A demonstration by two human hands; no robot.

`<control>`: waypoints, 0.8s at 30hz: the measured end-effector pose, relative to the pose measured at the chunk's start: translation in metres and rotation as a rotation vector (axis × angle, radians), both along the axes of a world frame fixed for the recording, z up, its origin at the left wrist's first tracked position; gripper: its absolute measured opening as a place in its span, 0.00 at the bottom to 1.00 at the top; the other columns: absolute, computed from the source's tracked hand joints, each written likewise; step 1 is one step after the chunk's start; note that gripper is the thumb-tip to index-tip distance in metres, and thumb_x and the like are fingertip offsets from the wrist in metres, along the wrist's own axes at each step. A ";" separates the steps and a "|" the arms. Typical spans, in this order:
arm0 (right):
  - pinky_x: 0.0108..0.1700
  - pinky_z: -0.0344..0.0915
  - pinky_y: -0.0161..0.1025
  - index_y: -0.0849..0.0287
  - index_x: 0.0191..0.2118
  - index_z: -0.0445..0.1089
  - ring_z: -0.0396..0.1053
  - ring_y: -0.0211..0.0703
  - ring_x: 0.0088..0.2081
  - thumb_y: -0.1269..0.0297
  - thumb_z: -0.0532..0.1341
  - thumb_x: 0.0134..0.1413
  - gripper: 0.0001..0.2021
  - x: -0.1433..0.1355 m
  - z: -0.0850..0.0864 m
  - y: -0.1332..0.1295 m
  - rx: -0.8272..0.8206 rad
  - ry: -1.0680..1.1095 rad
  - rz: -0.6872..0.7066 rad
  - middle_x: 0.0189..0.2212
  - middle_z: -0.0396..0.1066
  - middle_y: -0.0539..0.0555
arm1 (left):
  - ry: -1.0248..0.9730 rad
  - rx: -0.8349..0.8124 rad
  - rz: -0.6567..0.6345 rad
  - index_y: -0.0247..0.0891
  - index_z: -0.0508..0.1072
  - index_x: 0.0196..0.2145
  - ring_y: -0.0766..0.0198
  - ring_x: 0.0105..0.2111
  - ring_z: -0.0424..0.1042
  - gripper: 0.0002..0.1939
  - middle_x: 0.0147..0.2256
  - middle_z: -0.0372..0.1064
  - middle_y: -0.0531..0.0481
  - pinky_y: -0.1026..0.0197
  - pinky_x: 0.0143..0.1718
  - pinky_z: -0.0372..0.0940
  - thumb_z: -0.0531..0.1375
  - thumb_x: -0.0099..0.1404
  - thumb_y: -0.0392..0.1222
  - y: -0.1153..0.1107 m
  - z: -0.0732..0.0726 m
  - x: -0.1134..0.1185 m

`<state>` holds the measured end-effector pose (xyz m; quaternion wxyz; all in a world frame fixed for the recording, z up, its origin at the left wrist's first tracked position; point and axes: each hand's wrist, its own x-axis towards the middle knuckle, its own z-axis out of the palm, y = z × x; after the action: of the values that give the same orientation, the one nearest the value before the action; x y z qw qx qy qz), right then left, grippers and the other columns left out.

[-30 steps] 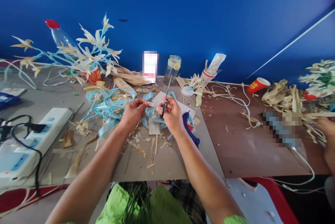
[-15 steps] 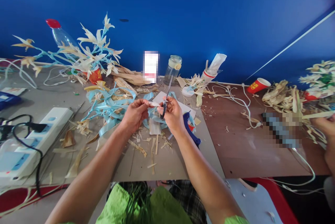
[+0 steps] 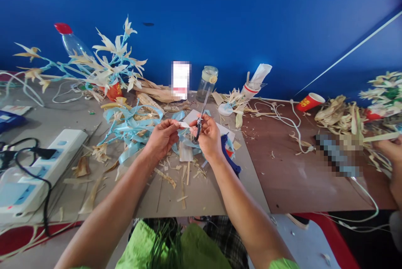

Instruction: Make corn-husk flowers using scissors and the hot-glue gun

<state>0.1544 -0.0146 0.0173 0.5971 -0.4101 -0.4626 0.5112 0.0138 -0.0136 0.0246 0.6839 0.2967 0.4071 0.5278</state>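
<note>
Pinched in the fingers of my left hand (image 3: 165, 137) is a small pale piece of corn husk (image 3: 184, 125), its tip pointing toward my right hand. My right hand (image 3: 208, 135) is closed around a pair of scissors (image 3: 206, 103), whose blades point up and away from me; the fingertips are close to the husk's tip. Whether they touch it I cannot tell. Under and left of my hands lies a tangle of light blue ribbon (image 3: 132, 128). A dark blue curved tool (image 3: 230, 158), perhaps a glue gun, lies beside my right wrist.
Husk flowers on blue stems (image 3: 109, 57) stand at the back left. A glass bottle (image 3: 207, 84) and a white cup (image 3: 250, 89) stand near the blue wall. A power strip (image 3: 63, 147) lies left. At far right, another person's hand (image 3: 389, 147) holds a husk strip.
Both hands stay almost in place. The scissors and the husk piece have tilted slightly in my fingers.
</note>
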 end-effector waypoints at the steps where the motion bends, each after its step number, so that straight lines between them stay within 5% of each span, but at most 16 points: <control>1: 0.27 0.59 0.32 0.56 0.43 0.61 0.63 0.32 0.25 0.66 0.66 0.37 0.23 0.000 0.000 0.000 -0.011 0.001 0.004 0.28 0.69 0.46 | -0.001 -0.007 -0.002 0.34 0.66 0.27 0.82 0.13 0.48 0.14 0.24 0.69 0.54 0.74 0.15 0.50 0.68 0.49 0.40 0.000 0.000 0.000; 24: 0.29 0.62 0.33 0.55 0.37 0.62 0.63 0.33 0.24 0.62 0.67 0.35 0.19 -0.006 0.004 -0.006 -0.069 0.026 0.091 0.22 0.65 0.44 | -0.175 0.029 -0.003 0.33 0.66 0.28 0.82 0.12 0.44 0.10 0.27 0.69 0.54 0.71 0.13 0.46 0.65 0.52 0.37 0.004 -0.005 -0.005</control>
<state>0.1483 -0.0209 0.0209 0.5646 -0.4022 -0.4551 0.5589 0.0087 -0.0095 0.0200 0.7132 0.2600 0.3376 0.5566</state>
